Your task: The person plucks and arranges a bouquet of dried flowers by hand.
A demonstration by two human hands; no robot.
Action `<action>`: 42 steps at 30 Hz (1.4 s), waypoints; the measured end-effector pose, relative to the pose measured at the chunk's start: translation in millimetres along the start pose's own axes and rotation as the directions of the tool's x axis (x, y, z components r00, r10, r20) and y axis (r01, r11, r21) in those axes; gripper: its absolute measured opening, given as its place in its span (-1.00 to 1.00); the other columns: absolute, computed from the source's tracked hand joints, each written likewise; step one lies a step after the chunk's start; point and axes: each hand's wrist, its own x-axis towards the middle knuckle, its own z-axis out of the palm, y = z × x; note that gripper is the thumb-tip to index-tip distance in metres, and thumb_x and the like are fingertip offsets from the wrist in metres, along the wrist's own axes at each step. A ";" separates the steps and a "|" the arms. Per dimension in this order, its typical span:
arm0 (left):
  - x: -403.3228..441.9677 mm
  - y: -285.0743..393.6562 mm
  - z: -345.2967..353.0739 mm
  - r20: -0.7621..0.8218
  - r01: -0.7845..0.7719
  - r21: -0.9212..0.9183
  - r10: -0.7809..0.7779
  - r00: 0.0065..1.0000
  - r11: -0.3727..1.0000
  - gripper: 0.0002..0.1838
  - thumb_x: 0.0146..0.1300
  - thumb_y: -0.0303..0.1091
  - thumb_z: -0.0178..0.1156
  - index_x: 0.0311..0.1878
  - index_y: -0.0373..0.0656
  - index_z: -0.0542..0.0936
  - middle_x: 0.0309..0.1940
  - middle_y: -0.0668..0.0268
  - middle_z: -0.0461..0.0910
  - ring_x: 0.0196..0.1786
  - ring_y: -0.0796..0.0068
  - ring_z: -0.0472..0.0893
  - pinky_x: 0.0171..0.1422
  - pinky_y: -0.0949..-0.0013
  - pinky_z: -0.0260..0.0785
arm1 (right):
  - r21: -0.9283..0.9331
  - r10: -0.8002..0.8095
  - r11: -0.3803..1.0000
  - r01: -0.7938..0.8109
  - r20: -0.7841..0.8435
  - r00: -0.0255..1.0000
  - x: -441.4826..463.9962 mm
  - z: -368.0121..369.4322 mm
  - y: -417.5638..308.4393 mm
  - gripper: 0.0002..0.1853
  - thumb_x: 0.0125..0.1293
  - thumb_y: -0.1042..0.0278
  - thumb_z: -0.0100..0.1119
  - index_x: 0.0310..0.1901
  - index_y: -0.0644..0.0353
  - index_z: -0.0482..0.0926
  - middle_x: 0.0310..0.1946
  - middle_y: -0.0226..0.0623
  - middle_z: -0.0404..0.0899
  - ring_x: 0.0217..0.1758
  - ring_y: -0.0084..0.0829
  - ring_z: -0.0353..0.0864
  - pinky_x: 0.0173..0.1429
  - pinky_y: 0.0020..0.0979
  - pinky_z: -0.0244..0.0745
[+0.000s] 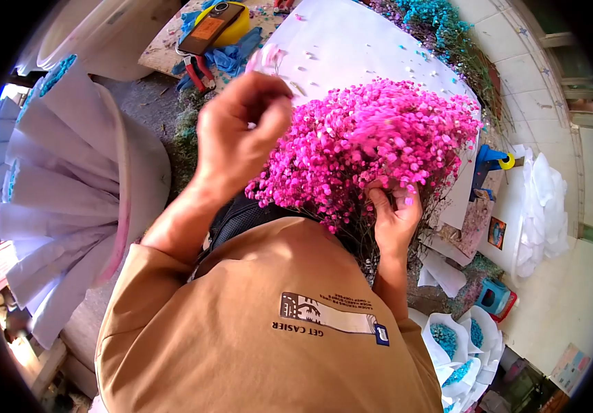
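Observation:
A large bunch of bright pink small flowers (pixel 372 138) lies across white paper (pixel 338 41) in front of my body. My left hand (pixel 245 127) is raised at the left side of the bunch, its fingers curled together. A small pale pink sprig (pixel 269 58) shows just above those fingers, blurred. At the lower right edge of the flowers is my right hand (pixel 396 210), with thumb and fingers pinched among the thin stems. Part of its fingers is hidden by blossoms.
Red-handled cutters (pixel 200 72), blue gloves (pixel 234 55) and a phone (pixel 212 27) lie at the upper left. A large tub (pixel 138 158) with paper-wrapped bunches stands left. Blue flowers (pixel 434 20) lie at the top right; wrapped blue bouquets (pixel 444 337) stand lower right.

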 end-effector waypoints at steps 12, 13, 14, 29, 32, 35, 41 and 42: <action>9.5 -8.5 -54.0 0.354 -0.194 0.629 -0.055 0.934 0.753 -0.80 0.27 -0.44 0.37 -0.06 -0.26 0.69 -0.19 0.18 0.58 -0.18 0.29 0.61 -0.07 0.26 0.49 | 0.074 0.047 0.996 -0.047 -0.001 0.999 3.1 4.2 -3.0 -0.62 0.34 0.68 0.34 0.16 0.31 0.53 -0.11 -0.28 0.67 -0.03 -0.40 0.70 0.17 -0.36 0.61; 12.2 -8.7 -37.3 0.344 -0.172 0.561 -0.040 0.938 0.810 -0.82 0.27 -0.41 0.36 -0.10 -0.26 0.71 -0.22 0.14 0.59 -0.16 0.18 0.64 -0.03 0.18 0.50 | 0.090 0.068 0.994 -0.067 0.002 0.998 2.7 5.1 -3.7 -0.61 0.34 0.69 0.33 0.17 0.33 0.51 -0.11 -0.26 0.67 -0.03 -0.40 0.69 0.17 -0.37 0.60; 17.1 -9.5 -20.8 0.332 -0.152 0.487 -0.021 0.943 0.860 -0.83 0.28 -0.38 0.34 -0.14 -0.26 0.72 -0.25 0.09 0.60 -0.14 0.07 0.67 0.00 0.11 0.52 | 0.088 0.064 0.994 -0.064 0.009 0.998 2.6 7.2 -5.2 -0.61 0.34 0.69 0.33 0.17 0.33 0.51 -0.11 -0.26 0.67 -0.03 -0.40 0.69 0.17 -0.37 0.60; 49.6 -63.2 -14.5 0.175 -0.349 0.851 0.416 0.892 0.392 -0.75 0.17 -0.48 0.34 -0.06 -0.11 0.78 0.14 0.20 0.59 0.19 0.11 0.52 0.25 -0.01 0.28 | 0.102 0.088 0.991 -0.085 -0.018 0.996 2.9 5.0 -7.5 -0.74 0.35 0.66 0.34 0.03 0.32 0.55 -0.17 -0.28 0.69 -0.08 -0.46 0.67 0.13 -0.40 0.59; 34.3 -61.2 3.6 0.345 -0.360 0.531 0.192 0.919 0.767 -0.81 0.25 -0.33 0.38 -0.10 -0.16 0.77 0.03 0.18 0.64 0.10 0.11 0.58 0.18 0.02 0.38 | 0.070 0.091 0.994 -0.090 -0.008 0.996 3.6 3.0 -4.6 -0.74 0.35 0.66 0.34 0.03 0.32 0.54 -0.17 -0.28 0.69 -0.08 -0.47 0.67 0.13 -0.41 0.58; 21.7 -52.7 12.8 0.448 -0.417 0.649 0.123 0.885 0.636 -0.79 0.25 -0.32 0.41 -0.12 -0.22 0.74 -0.22 0.14 0.63 -0.10 0.21 0.63 0.01 0.12 0.50 | 0.101 0.106 0.990 -0.102 -0.031 0.994 3.6 4.2 -6.6 -0.75 0.33 0.65 0.38 -0.01 0.32 0.56 -0.17 -0.28 0.70 -0.09 -0.47 0.68 0.11 -0.41 0.59; 29.5 -69.0 15.3 0.339 -0.210 0.528 0.023 0.941 0.823 -0.83 0.26 -0.35 0.36 -0.17 -0.24 0.72 -0.22 0.11 0.62 -0.13 0.08 0.63 0.01 0.10 0.48 | 0.094 0.105 0.990 -0.103 -0.022 0.994 1.3 2.3 -7.0 -0.72 0.34 0.66 0.35 0.04 0.33 0.54 -0.18 -0.30 0.68 -0.08 -0.47 0.66 0.14 -0.40 0.58; 31.2 -68.8 16.5 0.215 -0.099 0.464 -0.004 0.977 0.880 -0.84 0.25 -0.35 0.35 -0.20 -0.23 0.72 -0.21 0.07 0.62 -0.10 -0.01 0.64 0.04 0.06 0.47 | 0.114 0.106 0.988 -0.103 -0.026 0.994 2.6 2.9 -7.5 -0.72 0.34 0.66 0.36 0.03 0.33 0.54 -0.18 -0.30 0.68 -0.08 -0.48 0.66 0.14 -0.40 0.58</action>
